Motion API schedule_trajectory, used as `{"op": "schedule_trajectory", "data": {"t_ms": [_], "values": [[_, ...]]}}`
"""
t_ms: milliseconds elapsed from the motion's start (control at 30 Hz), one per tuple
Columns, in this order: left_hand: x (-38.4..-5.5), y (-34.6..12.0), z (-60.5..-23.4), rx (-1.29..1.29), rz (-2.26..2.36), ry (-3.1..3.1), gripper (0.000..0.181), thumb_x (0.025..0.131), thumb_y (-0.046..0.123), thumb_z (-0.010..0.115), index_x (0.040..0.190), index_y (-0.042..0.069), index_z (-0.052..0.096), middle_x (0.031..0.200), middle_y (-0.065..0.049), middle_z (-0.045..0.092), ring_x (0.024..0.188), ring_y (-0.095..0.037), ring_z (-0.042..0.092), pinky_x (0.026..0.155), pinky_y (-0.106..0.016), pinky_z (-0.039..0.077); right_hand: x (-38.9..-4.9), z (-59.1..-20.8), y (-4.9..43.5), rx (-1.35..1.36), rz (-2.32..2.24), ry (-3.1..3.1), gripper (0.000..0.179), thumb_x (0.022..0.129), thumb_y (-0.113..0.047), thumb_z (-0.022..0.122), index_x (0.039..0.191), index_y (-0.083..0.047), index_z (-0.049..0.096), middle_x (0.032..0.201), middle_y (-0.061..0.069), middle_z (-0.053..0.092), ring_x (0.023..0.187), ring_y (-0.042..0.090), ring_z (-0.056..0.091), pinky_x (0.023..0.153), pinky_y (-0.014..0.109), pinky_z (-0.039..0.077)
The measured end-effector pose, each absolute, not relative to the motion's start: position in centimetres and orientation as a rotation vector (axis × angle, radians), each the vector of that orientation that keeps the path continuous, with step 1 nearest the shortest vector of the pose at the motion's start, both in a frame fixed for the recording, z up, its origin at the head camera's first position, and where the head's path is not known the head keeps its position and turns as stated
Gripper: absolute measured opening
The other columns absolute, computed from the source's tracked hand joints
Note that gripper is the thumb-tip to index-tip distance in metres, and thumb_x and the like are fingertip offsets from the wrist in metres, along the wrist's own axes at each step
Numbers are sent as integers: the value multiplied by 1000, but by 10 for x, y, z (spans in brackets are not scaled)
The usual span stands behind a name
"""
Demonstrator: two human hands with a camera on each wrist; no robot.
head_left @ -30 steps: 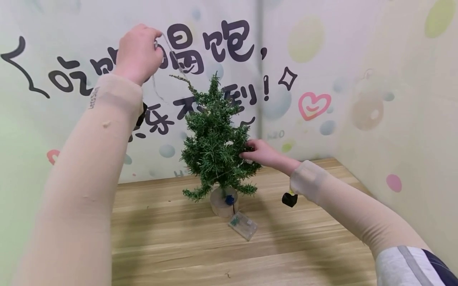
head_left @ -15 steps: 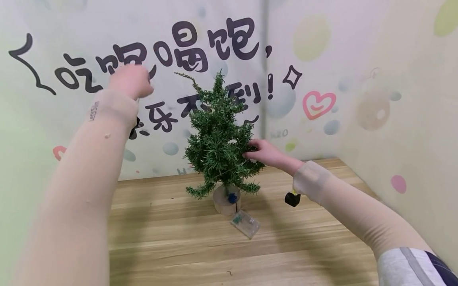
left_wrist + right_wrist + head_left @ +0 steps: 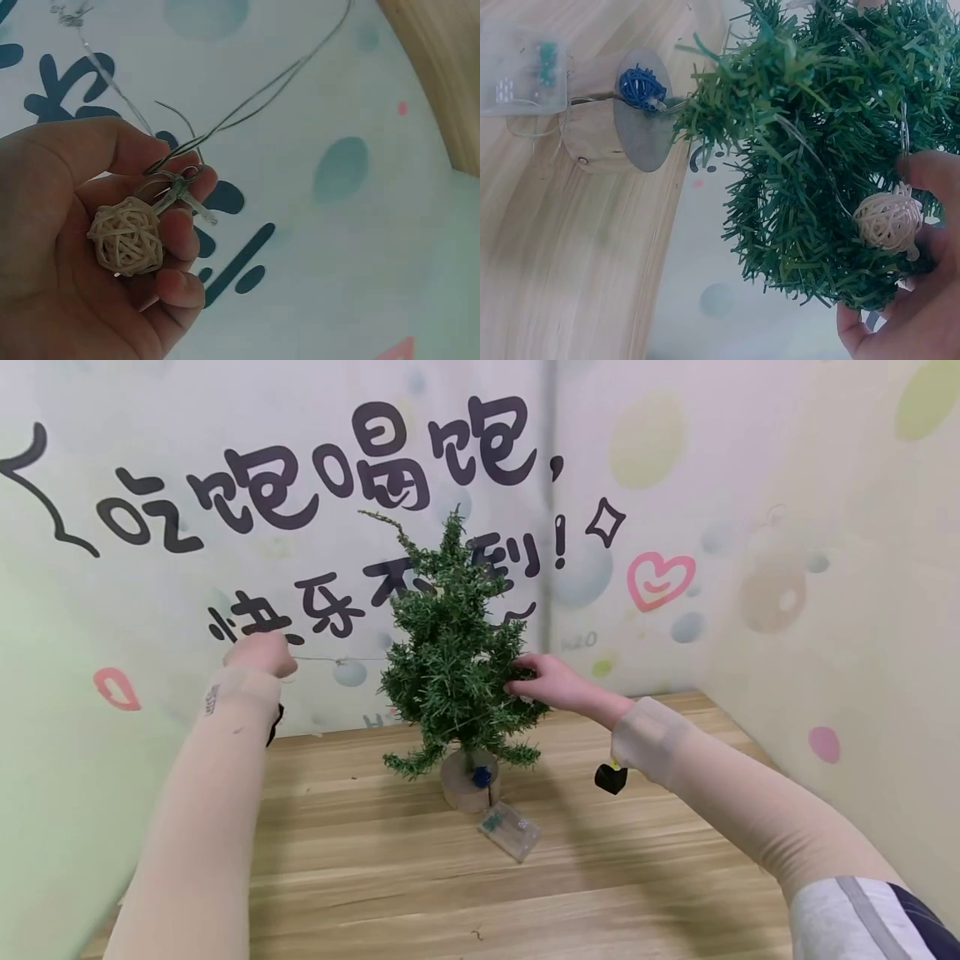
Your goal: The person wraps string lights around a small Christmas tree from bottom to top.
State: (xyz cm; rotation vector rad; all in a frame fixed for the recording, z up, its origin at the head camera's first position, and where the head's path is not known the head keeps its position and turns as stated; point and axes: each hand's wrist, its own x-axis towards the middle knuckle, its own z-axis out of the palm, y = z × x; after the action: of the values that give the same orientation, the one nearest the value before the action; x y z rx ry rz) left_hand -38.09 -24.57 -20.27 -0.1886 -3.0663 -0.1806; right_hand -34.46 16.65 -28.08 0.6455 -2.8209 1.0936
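A small artificial Christmas tree stands on a round wooden base. To its left, my left hand pinches the wire of a string of lights, and a beige wicker ball lies within its curled fingers. The wire runs nearly level from that hand to the tree. On the tree's right side, my right hand grips a branch; a white wicker ball shows between thumb and fingers. A blue wicker ball rests on the base. Foliage hides part of the right fingers.
A clear battery box lies on the wooden table in front of the base, joined by a wire. Close behind the tree rises a printed wall with large dark lettering, and another wall meets it at the right.
My left hand has come down from high beside the lettering to the tree's mid-height, and the wire now stretches across to the tree. My right hand has stayed at the same branch.
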Motion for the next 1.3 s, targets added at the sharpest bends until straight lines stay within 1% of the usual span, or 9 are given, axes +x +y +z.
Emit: {"op": "schedule_trajectory", "data": {"t_ms": [200, 300, 400, 500, 533, 633, 833, 1033, 1300], "values": [[-378, -262, -201, -234, -220, -2913, 24, 75, 5, 46, 55, 14, 35, 52, 2, 32, 48, -16, 33, 45, -30, 31, -346, -279, 162, 608, 1146, -2800, 60, 90, -30, 64, 135, 7, 48, 136, 25, 50, 123, 37, 49, 104, 46, 38], [-368, -260, -185, -264, -228, -2801, 25, 76, 7, 46, 54, 14, 36, 51, 3, 32, 48, -16, 31, 46, -30, 28, -348, -281, 163, 576, 1200, -2791, 63, 90, -32, 65, 137, 5, 46, 138, 23, 49, 125, 36, 48, 104, 46, 38], [-354, -259, -164, -277, -227, -2725, 19, 79, 9, 44, 60, 6, 46, 58, -5, 44, 54, -23, 40, 48, -34, 30, -345, -280, 166, 548, 1258, -2779, 74, 90, -36, 65, 146, 4, 35, 147, 22, 40, 133, 36, 39, 108, 47, 32], [-340, -258, -144, -276, -190, -2690, 29, 83, 10, 41, 89, -3, 66, 88, -21, 64, 71, -33, 51, 54, -44, 42, -341, -278, 168, 537, 1304, -2761, 75, 90, -36, 65, 147, 1, 33, 145, 22, 41, 130, 36, 42, 107, 48, 34], [-337, -259, -138, -277, -168, -2682, 36, 84, 11, 40, 104, -4, 67, 104, -24, 65, 80, -38, 54, 58, -49, 44, -339, -277, 168, 534, 1309, -2755, 75, 90, -36, 65, 147, 1, 33, 142, 23, 44, 127, 37, 45, 106, 48, 36], [-321, -257, -126, -293, -96, -2639, 48, 86, 10, 39, 127, -6, 57, 129, -29, 54, 101, -46, 55, 67, -57, 46, -337, -274, 170, 545, 1321, -2744, 74, 89, -33, 66, 146, 1, 34, 136, 22, 49, 117, 36, 52, 100, 48, 41], [-285, -248, -115, -374, -21, -2493, 44, 85, 6, 40, 122, -6, 61, 121, -29, 58, 101, -49, 54, 59, -52, 44, -336, -270, 174, 616, 1398, -2749, 84, 90, -29, 67, 153, -3, 19, 149, 20, 35, 128, 38, 44, 104, 48, 38], [-250, -233, -117, -499, -7, -2317, 38, 87, 4, 45, 118, -5, 64, 115, -23, 63, 97, -46, 55, 66, -56, 46, -334, -266, 184, 735, 1483, -2685, 71, 92, -18, 63, 151, -3, 26, 144, 21, 42, 127, 38, 46, 104, 50, 38], [-229, -218, -115, -606, 17, -2135, 36, 86, 2, 46, 114, -4, 67, 111, -21, 66, 80, -43, 54, 57, -52, 44, -326, -252, 194, 744, 1523, -2647, 63, 94, -15, 59, 150, -5, 30, 146, 19, 40, 127, 36, 46, 106, 51, 33]]}}
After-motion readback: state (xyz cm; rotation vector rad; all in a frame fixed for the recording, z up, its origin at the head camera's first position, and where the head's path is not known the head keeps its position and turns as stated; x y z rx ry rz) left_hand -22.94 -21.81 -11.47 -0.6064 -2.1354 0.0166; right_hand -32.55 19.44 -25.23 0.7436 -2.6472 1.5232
